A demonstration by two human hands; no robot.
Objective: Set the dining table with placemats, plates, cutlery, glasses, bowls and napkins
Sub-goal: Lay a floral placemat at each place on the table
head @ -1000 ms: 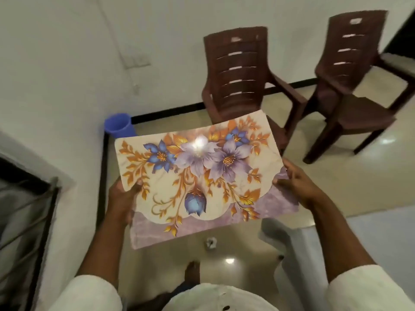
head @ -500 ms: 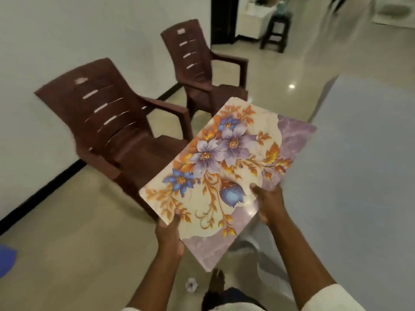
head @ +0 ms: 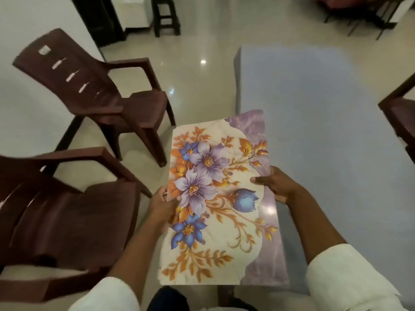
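The placemat [head: 221, 198] was held in the air at the near left corner of the table [head: 314, 122], its right part over the blue tabletop and its left part over the floor. The left hand [head: 160, 204] pinched the left edge, thumb on the printed face; the right hand [head: 275, 184] gripped the right edge in the same manner. For a clean placement, the mat would best be lowered flat (not led by one corner), squared to the table edge in front of a chair [head: 107, 102], and released only once fully supported. No plates, cutlery, glasses, bowls or napkins were seen on the table. No brand, label or legible writing was visible; only a floral print was shown.
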